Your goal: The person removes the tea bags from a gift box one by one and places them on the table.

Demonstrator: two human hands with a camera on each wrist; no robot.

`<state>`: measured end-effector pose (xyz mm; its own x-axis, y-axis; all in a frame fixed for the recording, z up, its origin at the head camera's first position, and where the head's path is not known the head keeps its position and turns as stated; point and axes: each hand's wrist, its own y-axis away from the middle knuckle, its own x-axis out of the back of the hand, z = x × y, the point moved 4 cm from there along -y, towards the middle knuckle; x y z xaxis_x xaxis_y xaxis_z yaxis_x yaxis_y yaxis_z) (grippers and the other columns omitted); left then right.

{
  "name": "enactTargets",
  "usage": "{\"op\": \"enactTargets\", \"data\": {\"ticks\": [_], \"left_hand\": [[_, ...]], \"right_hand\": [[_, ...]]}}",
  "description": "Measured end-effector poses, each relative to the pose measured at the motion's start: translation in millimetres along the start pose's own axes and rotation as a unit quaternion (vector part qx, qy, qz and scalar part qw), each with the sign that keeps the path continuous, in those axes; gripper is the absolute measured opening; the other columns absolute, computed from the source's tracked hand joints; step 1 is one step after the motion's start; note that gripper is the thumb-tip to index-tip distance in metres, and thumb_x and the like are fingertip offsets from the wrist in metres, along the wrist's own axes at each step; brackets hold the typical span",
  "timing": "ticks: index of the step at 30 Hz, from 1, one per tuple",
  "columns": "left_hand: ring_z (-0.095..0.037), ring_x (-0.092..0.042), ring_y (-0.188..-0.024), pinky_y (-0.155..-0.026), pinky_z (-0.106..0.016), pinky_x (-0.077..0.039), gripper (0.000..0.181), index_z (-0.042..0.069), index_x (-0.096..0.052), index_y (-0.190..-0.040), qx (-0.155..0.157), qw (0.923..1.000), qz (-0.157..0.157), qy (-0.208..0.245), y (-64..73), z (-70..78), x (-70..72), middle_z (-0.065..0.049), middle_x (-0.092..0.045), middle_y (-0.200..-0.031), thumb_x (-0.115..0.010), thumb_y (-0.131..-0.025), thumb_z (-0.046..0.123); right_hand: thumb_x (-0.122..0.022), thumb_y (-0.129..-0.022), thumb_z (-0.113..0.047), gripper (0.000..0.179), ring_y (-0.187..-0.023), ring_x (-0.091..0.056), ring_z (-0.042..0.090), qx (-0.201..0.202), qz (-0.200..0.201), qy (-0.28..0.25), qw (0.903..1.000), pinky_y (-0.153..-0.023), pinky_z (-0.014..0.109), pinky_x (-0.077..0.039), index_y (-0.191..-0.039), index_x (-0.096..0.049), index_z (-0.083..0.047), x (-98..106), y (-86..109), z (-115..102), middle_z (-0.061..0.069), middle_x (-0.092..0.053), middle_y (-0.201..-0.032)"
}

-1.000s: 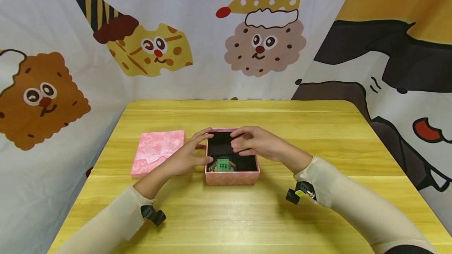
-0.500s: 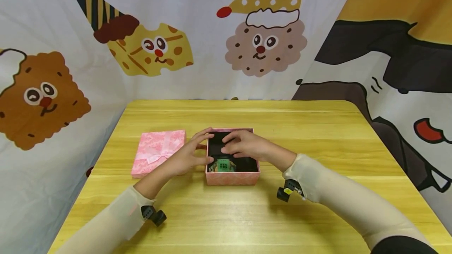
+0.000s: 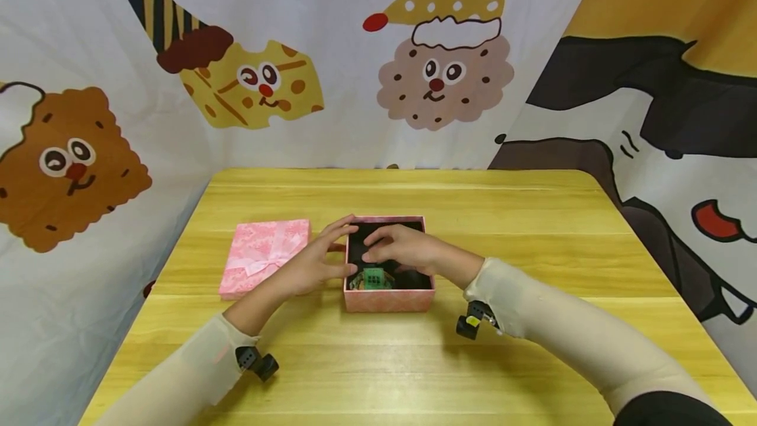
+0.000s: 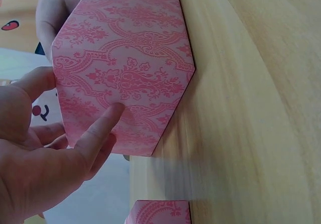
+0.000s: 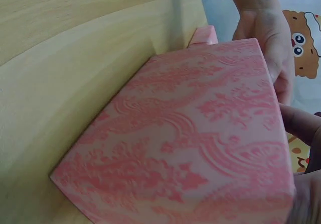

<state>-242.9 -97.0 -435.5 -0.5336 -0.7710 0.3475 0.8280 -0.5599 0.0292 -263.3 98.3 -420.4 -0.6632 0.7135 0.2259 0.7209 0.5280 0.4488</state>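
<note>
A pink patterned gift box [image 3: 388,301] with a black inside [image 3: 361,242] stands lidless on the table. Inside, close to its near wall, lies a small green square piece [image 3: 374,278] with dark window-like marks and tan bits at its sides. My left hand [image 3: 316,261] holds the box by its left wall. In the left wrist view one finger [image 4: 103,123] lies along the outer face while others reach over the rim. My right hand [image 3: 408,248] reaches in over the right wall, thumb and index finger apart above the green piece. Its lower fingers are partly hidden; nothing shows between them.
The matching pink lid [image 3: 266,255] with a ribbon bow lies on the table left of the box, beside my left forearm. The yellow wood table [image 3: 378,367] ends at a white curtain [image 3: 349,143] printed with cartoon biscuits and cheese.
My right hand has moved left and slightly nearer, lower over the inside of the box. My left hand, the box, the lid and the green piece have kept their places.
</note>
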Motion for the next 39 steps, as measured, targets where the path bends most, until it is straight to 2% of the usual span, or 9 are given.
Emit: {"op": "enactTargets", "data": {"ticks": [6,9,13,17,22,27,31,35,39], "left_hand": [[-0.046,-0.045,-0.139,-0.103,-0.057,-0.05,0.074,0.004,-0.035,-0.159,0.003,1.0,0.002,-0.004,-0.6,0.2,-0.3,0.004,-0.012,-0.173,-0.073,-0.096,0.008],[-0.047,-0.044,-0.139,-0.103,-0.058,-0.049,0.074,0.004,-0.034,-0.159,0.006,1.0,0.001,-0.006,-0.7,-0.8,-0.4,0.003,-0.012,-0.173,-0.073,-0.096,0.008],[-0.049,-0.043,-0.14,-0.104,-0.06,-0.048,0.074,0.003,-0.033,-0.16,0.008,1.0,0.0,-0.001,-0.3,-0.8,-0.5,0.003,-0.011,-0.173,-0.072,-0.097,0.005],[-0.05,-0.043,-0.139,-0.104,-0.059,-0.048,0.073,0.001,-0.033,-0.159,0.004,1.0,-0.001,0.001,0.2,-0.6,-1.0,0.001,-0.011,-0.173,-0.071,-0.097,0.004],[-0.051,-0.042,-0.139,-0.103,-0.058,-0.049,0.073,0.002,-0.033,-0.159,0.004,1.0,-0.003,0.004,0.0,-0.8,-1.4,0.001,-0.011,-0.173,-0.07,-0.097,0.003],[-0.05,-0.042,-0.14,-0.102,-0.054,-0.051,0.073,0.004,-0.033,-0.16,0.007,1.0,-0.006,0.001,-0.6,-0.5,-1.7,0.001,-0.011,-0.173,-0.07,-0.097,0.003],[-0.05,-0.042,-0.14,-0.102,-0.052,-0.052,0.072,0.004,-0.033,-0.16,0.007,0.9999,-0.008,0.0,0.2,-1.3,-2.2,0.0,-0.01,-0.173,-0.069,-0.098,0.004],[-0.049,-0.041,-0.141,-0.105,-0.057,-0.049,0.072,0.004,-0.033,-0.16,0.007,1.0,-0.007,0.0,0.8,-0.7,-2.6,0.0,-0.01,-0.173,-0.069,-0.098,0.003],[-0.049,-0.041,-0.141,-0.106,-0.06,-0.046,0.073,0.003,-0.032,-0.16,0.006,1.0,-0.005,0.002,1.3,0.6,-2.1,0.0,-0.01,-0.173,-0.069,-0.098,0.003]], "right_hand": [[-0.069,-0.1,-0.026,0.048,-0.126,-0.059,0.035,0.006,0.008,0.001,1.0,-0.103,0.062,-0.048,-0.141,-0.058,-0.004,-3,-1.6,2,0.013,-0.063,-0.131],[-0.069,-0.1,-0.023,0.045,-0.123,-0.059,0.032,0.01,0.031,0.007,0.9994,-0.101,0.058,-0.051,-0.139,-0.059,-0.003,-3,-1.2,2,0.014,-0.063,-0.131],[-0.07,-0.098,-0.013,0.042,-0.113,-0.063,0.027,0.031,0.065,0.029,0.997,-0.093,0.046,-0.056,-0.136,-0.059,0.001,-2,-3.1,3,0.02,-0.059,-0.137],[-0.071,-0.093,-0.002,0.044,-0.11,-0.063,0.031,0.046,0.094,0.045,0.9935,-0.087,0.039,-0.056,-0.135,-0.058,0.001,-3,-5.0,4,0.024,-0.052,-0.144],[-0.075,-0.089,0.003,0.05,-0.12,-0.057,0.04,0.048,0.129,0.077,0.9876,-0.089,0.042,-0.056,-0.136,-0.059,-0.004,-7,-7.0,8,0.022,-0.044,-0.149],[-0.077,-0.085,0.007,0.056,-0.121,-0.056,0.04,0.049,0.151,0.094,0.9827,-0.088,0.043,-0.058,-0.136,-0.059,-0.008,-12,-5.8,10,0.019,-0.042,-0.147],[-0.078,-0.084,0.008,0.059,-0.122,-0.057,0.039,0.054,0.157,0.09,0.982,-0.086,0.042,-0.059,-0.136,-0.058,-0.01,-14,-3.6,11,0.017,-0.042,-0.148],[-0.081,-0.083,0.007,0.063,-0.121,-0.059,0.039,0.057,0.165,0.091,0.9805,-0.084,0.041,-0.06,-0.138,-0.056,-0.012,-15,-2.5,11,0.019,-0.041,-0.15],[-0.082,-0.082,0.008,0.068,-0.115,-0.062,0.034,0.055,0.161,0.069,0.983,-0.082,0.039,-0.06,-0.14,-0.054,-0.013,-14,-3.4,10,0.022,-0.045,-0.148]]}}
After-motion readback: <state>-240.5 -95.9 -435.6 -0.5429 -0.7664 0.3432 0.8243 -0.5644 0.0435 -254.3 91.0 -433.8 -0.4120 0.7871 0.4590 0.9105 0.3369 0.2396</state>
